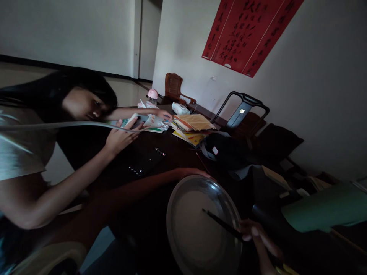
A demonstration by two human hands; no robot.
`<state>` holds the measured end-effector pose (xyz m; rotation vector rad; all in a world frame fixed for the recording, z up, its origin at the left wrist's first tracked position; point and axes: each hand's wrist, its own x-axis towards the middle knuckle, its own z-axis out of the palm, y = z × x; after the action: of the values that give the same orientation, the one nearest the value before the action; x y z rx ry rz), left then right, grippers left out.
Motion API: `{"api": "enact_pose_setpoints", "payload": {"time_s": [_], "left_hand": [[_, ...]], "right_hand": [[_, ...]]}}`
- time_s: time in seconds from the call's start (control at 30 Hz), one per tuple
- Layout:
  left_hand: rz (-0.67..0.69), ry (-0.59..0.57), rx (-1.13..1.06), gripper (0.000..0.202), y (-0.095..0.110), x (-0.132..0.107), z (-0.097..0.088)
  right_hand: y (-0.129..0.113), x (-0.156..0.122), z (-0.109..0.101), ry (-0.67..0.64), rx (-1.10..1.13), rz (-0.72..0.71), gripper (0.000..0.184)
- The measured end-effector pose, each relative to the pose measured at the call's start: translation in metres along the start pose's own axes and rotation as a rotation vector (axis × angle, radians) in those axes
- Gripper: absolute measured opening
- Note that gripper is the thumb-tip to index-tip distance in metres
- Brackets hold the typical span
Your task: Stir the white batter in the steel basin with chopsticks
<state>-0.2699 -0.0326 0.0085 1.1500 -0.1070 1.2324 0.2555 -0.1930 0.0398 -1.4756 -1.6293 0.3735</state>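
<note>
A round metal basin (190, 229) stands at the near side of the dark table, holding what looks like pale, cloudy liquid. My left hand (193, 173) reaches across from the left and lies closed against the far rim, its fingers partly hidden behind it. At the basin's right edge, my right hand (259, 238) is closed around a slim dark stick (220, 223) with a narrow tip. That tip points into the basin; whether it touches the contents I cannot tell. Something yellow shows at the bottom, below my right hand.
On the left another person (94, 172) leans on the table, holding a phone (137, 120). A dark phone-like screen (147, 162) lies between us. Papers (193, 124), a dark bag (226, 151) and a tissue pack (180, 108) sit farther back. A green object (323, 208) is at right.
</note>
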Motion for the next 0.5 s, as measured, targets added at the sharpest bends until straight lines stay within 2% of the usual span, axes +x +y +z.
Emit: {"api": "enact_pose_setpoints", "payload": {"time_s": [0.1, 0.27, 0.33, 0.43, 0.5], "left_hand": [[0.024, 0.079, 0.086, 0.065, 0.0, -0.003, -0.002], [0.026, 0.375, 0.179, 0.054, 0.0, -0.003, 0.003], [0.039, 0.388, 0.183, 0.051, 0.0, -0.002, 0.006], [0.056, 0.344, 0.167, 0.051, -0.001, -0.001, 0.007], [0.043, 0.358, 0.179, 0.052, -0.001, -0.002, 0.003]], "right_hand": [[-0.002, -0.003, 0.004, -0.078, 0.072, -0.013, 0.054], [0.008, 0.002, 0.012, -0.23, 0.027, -0.114, 0.036], [0.014, 0.004, 0.01, -0.23, -0.016, -0.108, 0.034], [0.019, 0.006, 0.002, -0.115, -0.046, -0.038, 0.038], [0.018, 0.007, -0.003, -0.072, 0.0, -0.027, 0.046]]}}
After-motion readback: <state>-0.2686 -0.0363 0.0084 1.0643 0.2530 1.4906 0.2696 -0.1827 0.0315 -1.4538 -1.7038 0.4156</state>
